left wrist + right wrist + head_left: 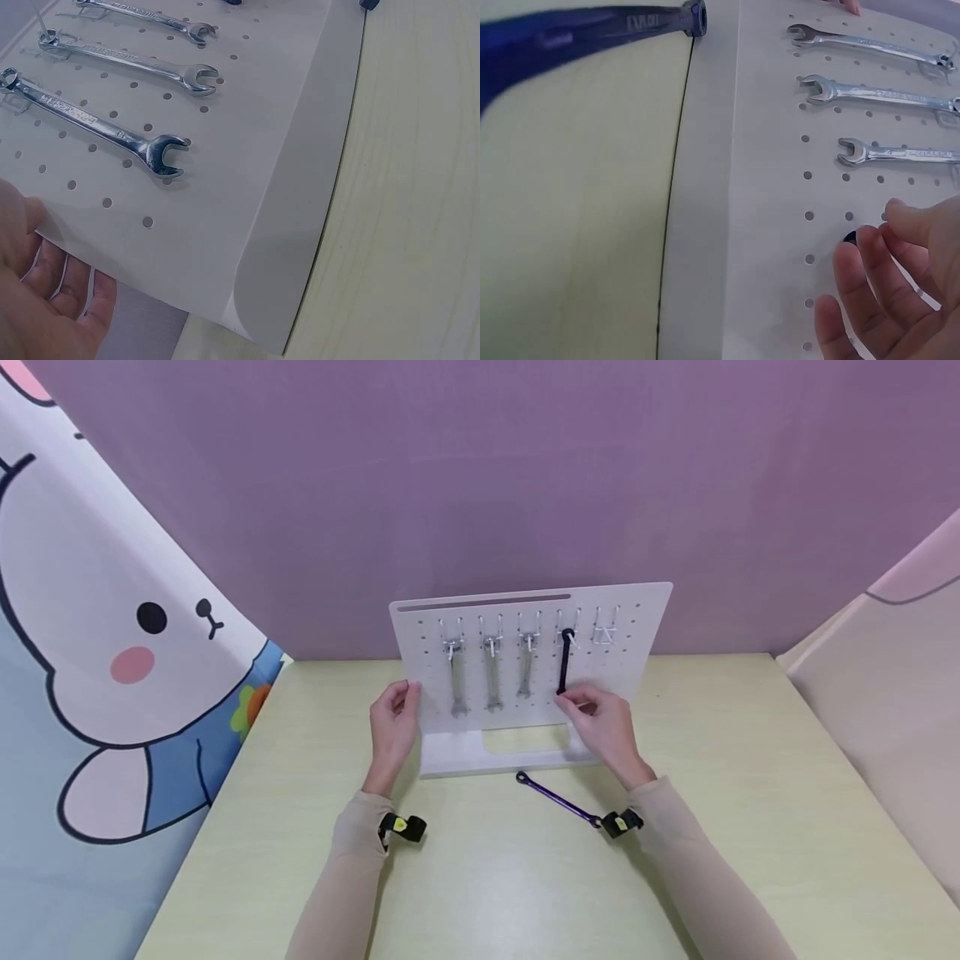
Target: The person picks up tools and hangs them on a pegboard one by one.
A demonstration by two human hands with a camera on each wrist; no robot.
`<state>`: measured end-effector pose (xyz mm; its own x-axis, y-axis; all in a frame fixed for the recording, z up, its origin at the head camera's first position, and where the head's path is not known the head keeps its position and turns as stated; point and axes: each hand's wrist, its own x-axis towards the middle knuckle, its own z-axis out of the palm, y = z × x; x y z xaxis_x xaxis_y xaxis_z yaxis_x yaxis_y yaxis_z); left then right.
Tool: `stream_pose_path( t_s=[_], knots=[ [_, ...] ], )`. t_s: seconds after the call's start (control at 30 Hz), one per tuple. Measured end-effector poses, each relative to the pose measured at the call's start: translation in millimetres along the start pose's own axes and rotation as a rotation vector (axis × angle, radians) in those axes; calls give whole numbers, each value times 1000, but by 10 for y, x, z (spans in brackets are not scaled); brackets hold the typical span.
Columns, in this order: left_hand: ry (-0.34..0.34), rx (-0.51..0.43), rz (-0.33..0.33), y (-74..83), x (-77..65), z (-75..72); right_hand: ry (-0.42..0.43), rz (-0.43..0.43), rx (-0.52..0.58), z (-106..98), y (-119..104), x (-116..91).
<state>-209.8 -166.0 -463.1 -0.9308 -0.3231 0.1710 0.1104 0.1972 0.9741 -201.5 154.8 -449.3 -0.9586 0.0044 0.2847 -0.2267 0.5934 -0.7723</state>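
A white pegboard stand (618,664) stands upright on the table. From its hooks hang three silver combination wrenches, the left one (458,681), the middle one (492,677) and the right one (526,668), and a black wrench (565,662) further right. My right hand (603,722) pinches the black wrench's lower end; the right wrist view shows only its dark tip (850,237) by the fingers. Along the board's left edge my left hand (395,722) grips, thumb in front and fingers behind in the left wrist view. A purple-blue wrench (558,799) lies on the table.
An unused wire hook (604,635) sits at the board's right end. The board's base (453,756) rests on the pale wooden table (487,877). A purple cloth (480,485) hangs behind, and a cartoon-printed cloth (97,610) hangs at the left.
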Motion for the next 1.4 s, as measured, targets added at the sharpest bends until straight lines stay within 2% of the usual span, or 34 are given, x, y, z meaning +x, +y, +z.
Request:
stream_pose_path(
  t_s=[0.17, 0.4, 0.7, 0.97, 1.27, 1.4],
  knots=[
    [5, -3, 6, -12, 2, -6, -63, 18, -17, -36, -30, -90],
    [6, -3, 11, -19, 3, -4, -136, -4, -12, -59, -76, -217],
    [-2, -8, 0, -17, -2, -10, -185, -8, -22, -94, -43, -376],
    [2, -6, 3, -13, -7, -15, -262, -59, -37, -109, -2, -499],
    [1, 0, -4, -14, -11, -20, -419, 25, -52, -71, 42, -661],
    [3, -2, -1, -15, -6, -19, -460, 3, -72, -67, 57, -711]
  ],
)
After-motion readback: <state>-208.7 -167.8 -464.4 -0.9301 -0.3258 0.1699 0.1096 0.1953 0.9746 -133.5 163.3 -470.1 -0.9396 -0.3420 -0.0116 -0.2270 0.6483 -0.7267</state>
